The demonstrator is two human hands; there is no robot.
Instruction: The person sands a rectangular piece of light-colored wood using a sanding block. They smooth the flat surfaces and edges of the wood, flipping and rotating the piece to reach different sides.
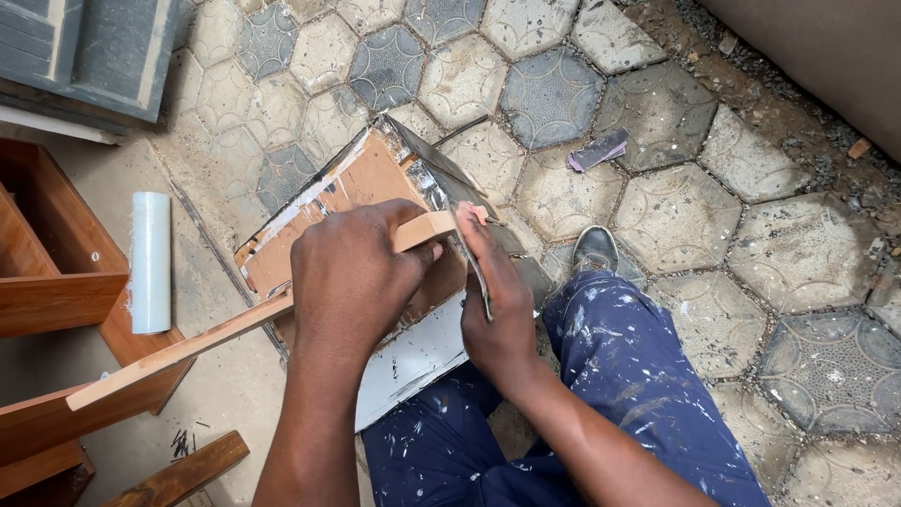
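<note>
wooden strip (188,347) under left hand (352,272)

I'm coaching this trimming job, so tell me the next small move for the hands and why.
Probably draw the thin grey blade a little further along the end of the long pale wooden strip. The right hand has it against that tip, while the left hand pins the strip on the brown board.

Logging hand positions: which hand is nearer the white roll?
Left. The left hand grips the wooden strip beside the white roll; the right hand is farther off.
</note>
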